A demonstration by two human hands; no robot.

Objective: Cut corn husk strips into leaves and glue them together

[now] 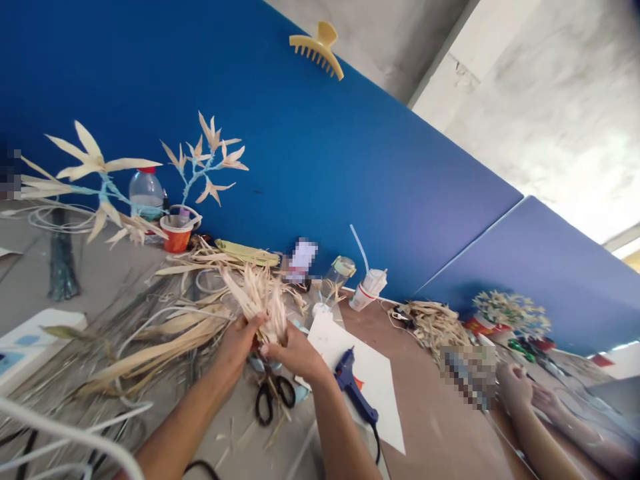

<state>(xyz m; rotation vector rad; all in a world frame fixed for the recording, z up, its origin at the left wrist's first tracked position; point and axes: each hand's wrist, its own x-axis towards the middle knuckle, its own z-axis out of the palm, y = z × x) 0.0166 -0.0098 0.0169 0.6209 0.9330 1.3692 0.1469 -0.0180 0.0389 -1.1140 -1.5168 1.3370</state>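
Observation:
A bunch of pale dried husk pieces (273, 310) stands upright between my two hands, with its lower end hidden behind them. My left hand (245, 337) is closed round the left side of the bunch. On the other side my right hand (293, 350) grips it low down, the thumb toward the middle. A small patch of red shows between the hands; what it belongs to I cannot make out. Black-handled scissors (273, 397) lie just below the hands, their blades partly covered. A blue glue gun (356, 390) rests on a white sheet (385, 400) to the right.
Long dried husks (165, 343) and a white cable (65, 423) spread over the left side. Husk flowers on blue stems (197, 175) stand by a red cup (177, 237). A straw cup (367, 290) stands behind. At right are another person's hands (520, 387).

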